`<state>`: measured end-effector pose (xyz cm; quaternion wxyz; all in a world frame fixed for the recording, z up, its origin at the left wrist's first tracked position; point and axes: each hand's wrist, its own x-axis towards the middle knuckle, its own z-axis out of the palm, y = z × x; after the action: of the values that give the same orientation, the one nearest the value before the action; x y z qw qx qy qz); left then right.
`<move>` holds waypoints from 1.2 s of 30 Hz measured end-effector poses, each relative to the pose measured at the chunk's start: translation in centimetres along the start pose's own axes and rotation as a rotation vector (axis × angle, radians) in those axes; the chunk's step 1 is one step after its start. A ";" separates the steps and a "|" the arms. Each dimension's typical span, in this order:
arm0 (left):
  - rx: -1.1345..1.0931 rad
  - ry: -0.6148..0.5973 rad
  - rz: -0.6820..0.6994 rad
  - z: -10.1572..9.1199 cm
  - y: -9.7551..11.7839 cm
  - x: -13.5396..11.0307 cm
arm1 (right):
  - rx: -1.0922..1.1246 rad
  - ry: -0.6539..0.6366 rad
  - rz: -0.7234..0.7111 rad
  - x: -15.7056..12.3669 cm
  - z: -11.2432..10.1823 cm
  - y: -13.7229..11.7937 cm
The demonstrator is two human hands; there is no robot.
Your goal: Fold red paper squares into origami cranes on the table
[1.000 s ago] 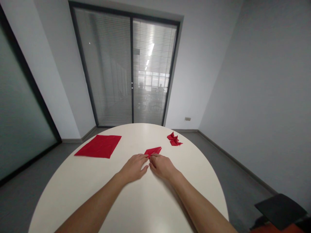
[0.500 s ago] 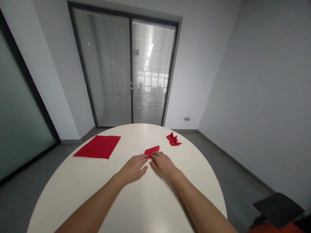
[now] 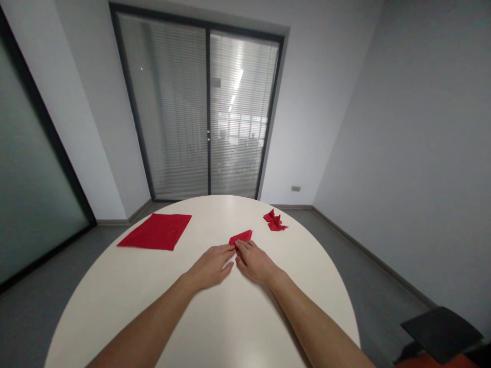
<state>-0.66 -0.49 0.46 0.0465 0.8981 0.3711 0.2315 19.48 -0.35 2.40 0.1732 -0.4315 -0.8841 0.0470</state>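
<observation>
Hands (image 3: 210, 266) touch folded red paper (image 3: 242, 236) on table (image 3: 230, 322).

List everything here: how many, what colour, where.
table: one, cream, centre
sheet: one, red, table's left
folded piece: one, red, centre table
figures: apparently two, red, table's far right
glazed panels: two, grey, behind table
frosted panel: one, greenish, far left
wall plate: one, pale, back wall
chair, probably: one, black and orange, bottom right
walls: several, grey, around
floor: one, grey, below
forearms: two, bare, foreground
left hand: one, bare, on folded piece
right hand: one, bare, on folded piece
</observation>
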 end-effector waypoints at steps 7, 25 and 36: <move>-0.120 0.043 0.009 -0.1 0.3 0.1 | 0.121 -0.022 -0.088 0.0 0.4 1.7; -0.054 0.055 -0.071 1.2 -1.5 -0.1 | 0.408 -0.008 -0.124 -0.2 1.2 3.7; 0.027 0.033 -0.098 -0.4 0.1 0.3 | 0.369 0.035 -0.105 0.0 -0.2 2.6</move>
<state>-0.59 -0.36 0.93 0.0394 0.8755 0.4183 0.2385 21.52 1.23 1.95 0.2669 -0.3463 -0.8787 0.1917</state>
